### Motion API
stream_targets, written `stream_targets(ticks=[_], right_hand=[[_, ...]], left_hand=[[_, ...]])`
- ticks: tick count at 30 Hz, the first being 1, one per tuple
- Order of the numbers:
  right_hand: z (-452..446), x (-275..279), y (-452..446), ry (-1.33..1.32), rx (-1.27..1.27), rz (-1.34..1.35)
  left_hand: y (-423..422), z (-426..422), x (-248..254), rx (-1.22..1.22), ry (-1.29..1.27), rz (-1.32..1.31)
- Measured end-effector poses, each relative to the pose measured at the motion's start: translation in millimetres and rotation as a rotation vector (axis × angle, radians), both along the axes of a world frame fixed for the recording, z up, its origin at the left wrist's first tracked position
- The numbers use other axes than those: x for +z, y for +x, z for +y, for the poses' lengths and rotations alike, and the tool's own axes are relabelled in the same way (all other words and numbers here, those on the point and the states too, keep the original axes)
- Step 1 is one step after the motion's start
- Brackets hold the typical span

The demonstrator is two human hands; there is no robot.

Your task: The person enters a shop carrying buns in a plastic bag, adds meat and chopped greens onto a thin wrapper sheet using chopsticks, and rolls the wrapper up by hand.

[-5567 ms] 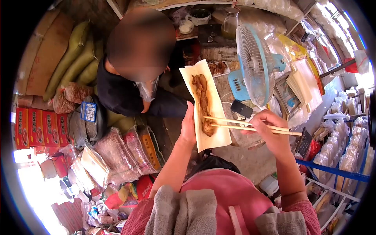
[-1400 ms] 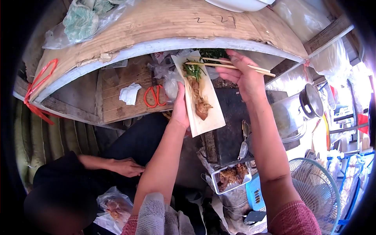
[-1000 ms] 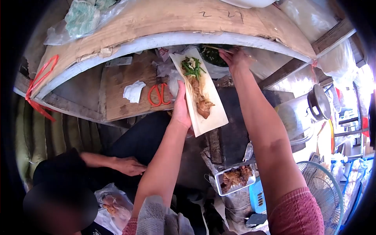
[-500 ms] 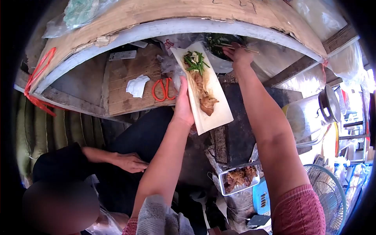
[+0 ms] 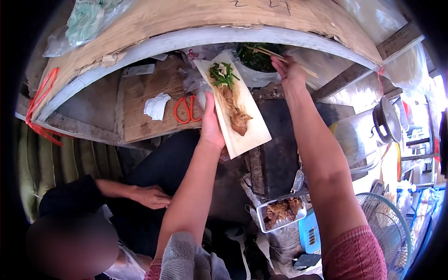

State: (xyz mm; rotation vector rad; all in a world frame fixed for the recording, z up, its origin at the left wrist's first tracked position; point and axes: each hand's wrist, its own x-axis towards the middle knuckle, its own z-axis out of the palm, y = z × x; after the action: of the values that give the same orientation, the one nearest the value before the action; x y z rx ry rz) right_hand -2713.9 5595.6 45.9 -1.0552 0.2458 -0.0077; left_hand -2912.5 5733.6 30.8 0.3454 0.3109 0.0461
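Observation:
My left hand (image 5: pixel 213 125) holds a long pale wrapper sheet (image 5: pixel 254 135) from its left edge and underneath. Chopped green stalks (image 5: pixel 223 75) with small whitish bits lie near the sheet's far end. Brown pieces of meat (image 5: pixel 239 120) trail below them along the middle. In my right hand (image 5: pixel 291 71) is a pair of wooden chopsticks (image 5: pixel 307 71), closed in the fingers and slanting left. Their tips are over a bowl of dark greens (image 5: pixel 255 60), just beyond the sheet; I cannot tell whether they grip any.
Orange-handled scissors (image 5: pixel 187 110) and a crumpled tissue (image 5: pixel 157 106) lie on the wooden board. Brown meat fills a white tray (image 5: pixel 262 219) below, near a blue object (image 5: pixel 309 233). A fan (image 5: pixel 385 224) stands right. Another person's hand (image 5: pixel 151 197) rests at left. A curved board edge (image 5: pixel 210 38) overhangs the bowl.
The chopsticks have tilted more steeply, their right ends lower, and my right hand has turned over the bowl of greens. The whole view has shifted slightly; the sheet stays in my left hand.

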Motion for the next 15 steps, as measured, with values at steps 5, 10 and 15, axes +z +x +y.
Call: stream_targets(ticks=[5,10,15], right_hand=[[-5,32,-22,-0.021,0.038,-0.075],[-8,83,-86,-0.161,0.212,-0.166],[1,107,-137,-0.569,0.511,-0.145]], left_hand=[[9,1,-3,0.018,0.028,-0.035],[15,0,-1,0.054,0.016,-0.06],[14,2,-6,0.015,-0.027,-0.121]])
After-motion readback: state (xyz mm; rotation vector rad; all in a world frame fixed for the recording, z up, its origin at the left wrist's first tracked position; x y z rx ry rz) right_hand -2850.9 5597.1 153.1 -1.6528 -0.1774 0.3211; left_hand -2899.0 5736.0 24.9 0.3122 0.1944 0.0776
